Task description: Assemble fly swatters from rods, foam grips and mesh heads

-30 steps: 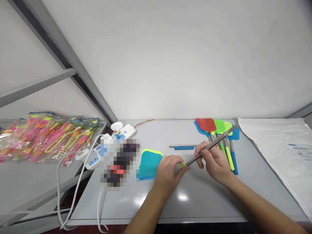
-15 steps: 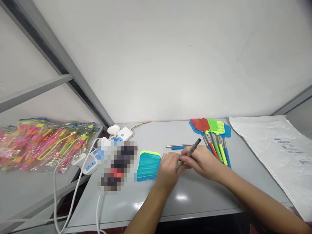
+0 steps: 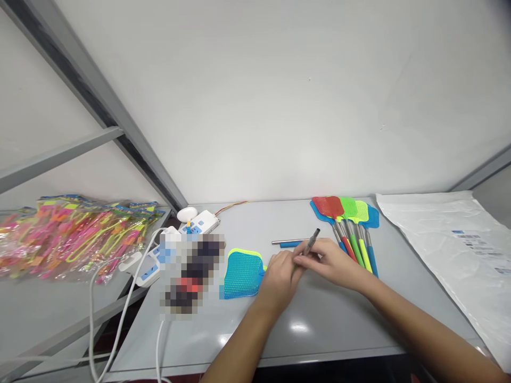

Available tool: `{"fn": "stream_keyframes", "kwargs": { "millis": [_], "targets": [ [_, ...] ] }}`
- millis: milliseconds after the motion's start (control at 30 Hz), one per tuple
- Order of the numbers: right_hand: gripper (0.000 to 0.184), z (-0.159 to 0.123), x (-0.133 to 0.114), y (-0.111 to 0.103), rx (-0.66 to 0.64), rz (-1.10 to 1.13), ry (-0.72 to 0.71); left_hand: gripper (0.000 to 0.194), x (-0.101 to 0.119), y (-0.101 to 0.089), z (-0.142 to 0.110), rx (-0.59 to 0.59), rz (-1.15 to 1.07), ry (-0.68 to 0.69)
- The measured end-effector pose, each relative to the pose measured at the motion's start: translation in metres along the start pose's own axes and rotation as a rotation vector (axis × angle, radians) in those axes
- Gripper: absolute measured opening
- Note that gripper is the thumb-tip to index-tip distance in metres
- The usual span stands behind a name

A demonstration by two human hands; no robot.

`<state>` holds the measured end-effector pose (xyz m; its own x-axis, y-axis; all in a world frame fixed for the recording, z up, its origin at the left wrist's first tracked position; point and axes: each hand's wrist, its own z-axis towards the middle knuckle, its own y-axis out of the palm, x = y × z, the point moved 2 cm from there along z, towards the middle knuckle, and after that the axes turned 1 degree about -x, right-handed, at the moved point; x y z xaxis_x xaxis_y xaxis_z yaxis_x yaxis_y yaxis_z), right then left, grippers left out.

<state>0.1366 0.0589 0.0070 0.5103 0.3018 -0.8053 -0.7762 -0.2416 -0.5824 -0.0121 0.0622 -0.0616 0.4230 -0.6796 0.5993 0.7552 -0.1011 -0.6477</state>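
Note:
My right hand (image 3: 327, 261) pinches a metal fly swatter handle (image 3: 310, 242), its grey end tilted up and away from me. Close against it, my left hand (image 3: 279, 271) is closed around the handle's lower part, which the fingers mostly hide. Blue and yellow-green swatter heads (image 3: 242, 274) lie stacked just left of my left hand. Behind the hands rests another metal rod with a blue grip (image 3: 290, 244). To the right, assembled fly swatters (image 3: 353, 226) in red, green, yellow-green and blue lie fanned out.
White power strips (image 3: 203, 223) and cables stand at the left of the grey table (image 3: 319, 335), beside a blurred-out item (image 3: 195, 274). Bagged pink and yellow goods (image 3: 80, 239) fill the far left. A white plastic mailer bag (image 3: 443, 239) lies on the right.
The upper end of the handle has shifted slightly left and down, with my right hand drawn in closer. The view has moved a little; the swatters on the table lie as before.

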Motion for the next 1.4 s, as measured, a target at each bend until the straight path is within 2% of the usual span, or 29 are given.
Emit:
{"fn": "stream_keyframes", "kwargs": {
  "millis": [133, 333, 433, 600, 700, 767, 867, 1067, 1167, 1300, 1400],
  "targets": [
    [0.019, -0.004, -0.001, -0.006, 0.101, 0.11, -0.016, 0.019, 0.005, -0.003, -0.003, -0.036, -0.016, -0.024],
    [0.022, -0.005, -0.021, -0.022, 0.187, 0.225, -0.072, 0.025, 0.017, -0.013, -0.006, -0.078, -0.114, -0.042],
    [0.027, -0.002, -0.023, -0.02, 0.214, 0.34, -0.036, 0.028, 0.025, -0.016, -0.008, -0.087, -0.277, -0.167],
    [0.034, 0.003, -0.013, -0.011, 0.169, 0.602, 0.078, 0.033, 0.04, -0.011, -0.009, -0.143, -0.674, -0.41],
    [0.035, 0.001, -0.007, -0.007, 0.165, 0.696, 0.086, 0.036, 0.047, -0.009, -0.007, -0.199, -0.868, -0.492],
    [0.035, -0.002, -0.004, -0.005, 0.181, 0.748, 0.09, 0.037, 0.051, -0.011, -0.005, -0.238, -0.899, -0.518],
    [0.034, -0.01, 0.0, 0.001, 0.222, 0.838, 0.098, 0.037, 0.054, -0.019, -0.002, -0.274, -0.751, -0.507],
    [0.034, -0.021, 0.008, 0.02, 0.276, 0.998, 0.119, 0.027, 0.056, -0.031, 0.003, -0.31, -0.131, -0.353],
    [0.036, -0.021, 0.008, 0.026, 0.317, 1.033, 0.133, 0.022, 0.056, -0.031, 0.005, -0.292, 0.057, -0.289],
    [0.037, -0.018, 0.008, 0.032, 0.323, 1.05, 0.147, 0.022, 0.054, -0.026, 0.0, -0.268, 0.037, -0.299],
    [0.036, -0.021, 0.01, 0.043, 0.247, 1.04, 0.172, 0.025, 0.05, -0.029, -0.015, -0.244, -0.061, -0.371]
  ]
}}
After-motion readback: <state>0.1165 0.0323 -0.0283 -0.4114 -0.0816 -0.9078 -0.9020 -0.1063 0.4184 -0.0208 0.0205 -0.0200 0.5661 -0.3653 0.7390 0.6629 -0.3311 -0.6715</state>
